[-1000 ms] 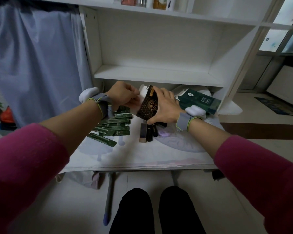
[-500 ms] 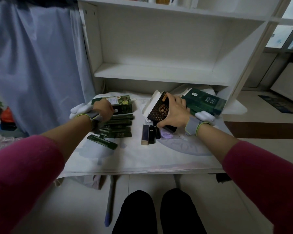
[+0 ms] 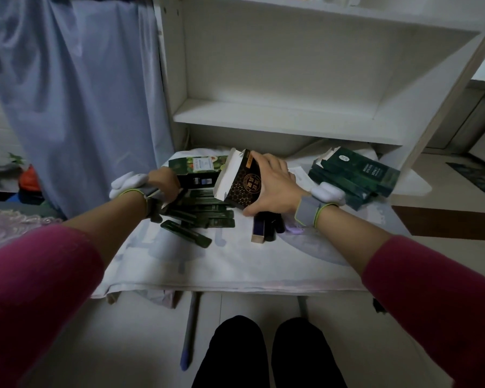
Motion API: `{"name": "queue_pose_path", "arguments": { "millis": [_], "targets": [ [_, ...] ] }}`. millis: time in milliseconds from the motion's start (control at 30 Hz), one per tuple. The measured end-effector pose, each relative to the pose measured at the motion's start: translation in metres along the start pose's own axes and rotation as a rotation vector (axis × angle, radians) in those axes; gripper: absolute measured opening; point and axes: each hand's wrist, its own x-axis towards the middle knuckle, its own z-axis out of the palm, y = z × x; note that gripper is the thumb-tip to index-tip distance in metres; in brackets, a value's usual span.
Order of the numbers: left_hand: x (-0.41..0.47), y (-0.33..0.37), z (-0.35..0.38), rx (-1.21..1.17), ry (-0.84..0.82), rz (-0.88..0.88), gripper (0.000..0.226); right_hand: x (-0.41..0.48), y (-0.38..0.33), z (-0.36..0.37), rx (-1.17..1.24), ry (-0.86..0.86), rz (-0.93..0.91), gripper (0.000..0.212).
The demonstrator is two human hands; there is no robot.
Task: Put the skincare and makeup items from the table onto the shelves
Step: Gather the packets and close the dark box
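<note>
My right hand (image 3: 273,189) grips a black box with a gold honeycomb print (image 3: 242,187), tilted, its white flap open toward the left. My left hand (image 3: 165,183) rests on a pile of several dark green sachets (image 3: 205,212); its fingers are hidden behind the wrist, so I cannot tell whether they hold one. A green box with an avocado picture (image 3: 199,166) lies behind the pile. Small dark lipstick tubes (image 3: 266,229) lie below my right hand. A stack of dark green boxes (image 3: 356,175) sits at the table's right. The white shelf (image 3: 277,119) above the table is bare.
The table wears a pale cloth (image 3: 235,264). A blue curtain (image 3: 76,93) hangs at the left of the shelf unit. The shelf's side panel (image 3: 437,107) slants down at the right. My knees (image 3: 263,354) show below the table edge.
My left hand has moved away from the black box, down and left onto the green sachets. My right hand still holds the black box, now lower and nearer the table.
</note>
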Motion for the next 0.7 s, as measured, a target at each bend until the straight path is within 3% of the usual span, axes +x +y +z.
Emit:
{"name": "queue_pose_path", "arguments": {
  "millis": [200,433,533,633,700],
  "targets": [
    [0.002,-0.010,0.007,0.001,-0.073,0.012,0.006,0.005,-0.008,0.007,-0.012,-0.019,0.002,0.132],
    [0.005,-0.014,0.015,0.156,-0.056,0.086,0.010,0.003,-0.008,0.009,-0.016,-0.026,0.019,0.131],
    [0.006,-0.018,0.012,0.165,-0.088,0.083,0.026,0.002,-0.006,0.008,-0.018,-0.029,0.023,0.132],
    [0.002,-0.018,0.010,0.028,-0.022,0.006,0.025,0.002,-0.007,0.008,-0.010,-0.025,0.023,0.131],
    [0.001,-0.012,0.008,-0.216,0.033,-0.048,0.021,0.003,-0.007,0.007,-0.011,-0.025,0.023,0.132]
  ]
}}
